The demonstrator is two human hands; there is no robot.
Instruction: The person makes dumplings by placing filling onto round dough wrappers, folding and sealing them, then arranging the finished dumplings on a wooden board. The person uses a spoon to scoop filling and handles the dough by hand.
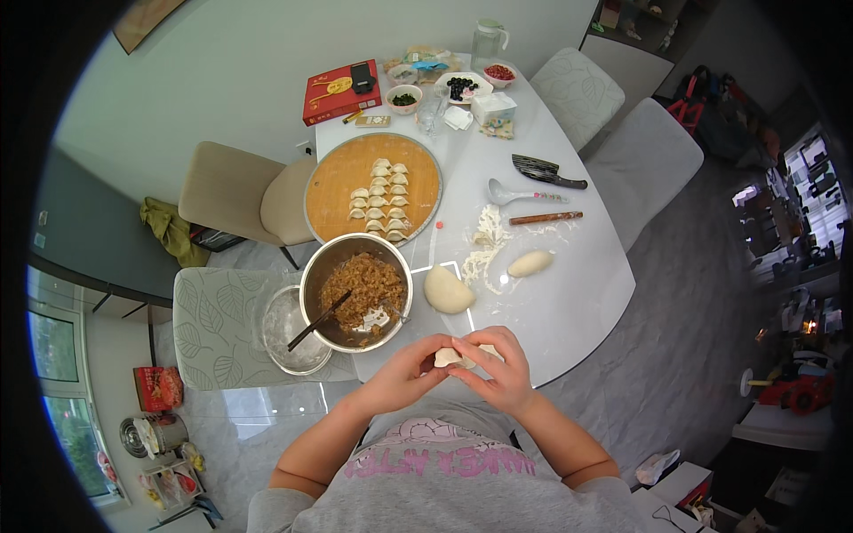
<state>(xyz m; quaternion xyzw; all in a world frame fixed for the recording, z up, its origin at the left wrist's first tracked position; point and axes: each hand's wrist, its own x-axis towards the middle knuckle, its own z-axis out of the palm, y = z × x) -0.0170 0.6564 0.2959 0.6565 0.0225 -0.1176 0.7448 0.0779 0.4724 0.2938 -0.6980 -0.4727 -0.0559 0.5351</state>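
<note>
Between my left hand (410, 373) and my right hand (500, 370) is a dumpling (448, 358), its pale wrapper pinched by the fingers of both. They hold it just over the near table edge; part of it is hidden by the fingers. Left of the hands stands a steel bowl (306, 293) of brown filling (363, 286), with dark chopsticks (320, 321) leaning in it. Beyond my fingers sits a large lump of dough (449, 290). A smaller dough roll (530, 264) lies to its right, beside scattered flour (488, 246).
A round wooden board (333, 180) bears several folded dumplings (377, 201). At right are a cleaver (548, 171), a ladle (523, 194) and a rolling pin (546, 218). A red box (340, 93), small bowls and a glass pitcher (488, 46) crowd the far end. Chairs flank the table.
</note>
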